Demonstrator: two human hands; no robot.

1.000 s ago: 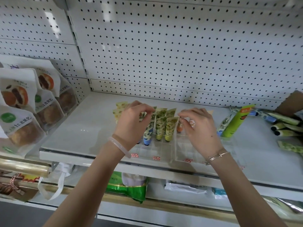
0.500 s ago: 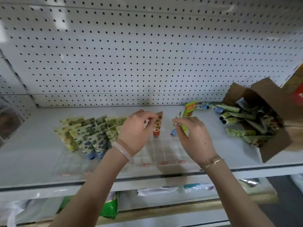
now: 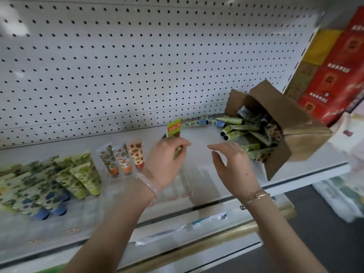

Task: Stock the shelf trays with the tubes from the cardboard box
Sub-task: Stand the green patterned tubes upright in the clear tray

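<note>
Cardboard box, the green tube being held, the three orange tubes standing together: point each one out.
cardboard box [image 3: 285, 107], head view, on its brown top panel.
green tube [image 3: 174, 128], head view, on its flat upper end.
orange tubes [image 3: 122, 159], head view, on the middle tube's body.

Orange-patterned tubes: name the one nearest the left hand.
The rightmost tube of the three, the one with the biggest red-orange print. It stands just beside the left hand, which holds a green tube.

The left hand [image 3: 165, 160] has moved from the orange tubes [image 3: 123, 158] to the green tube [image 3: 174, 128] and now grips it; the right hand [image 3: 234, 166] has come off it, fingers loose, nearer the cardboard box [image 3: 291, 115].
</note>
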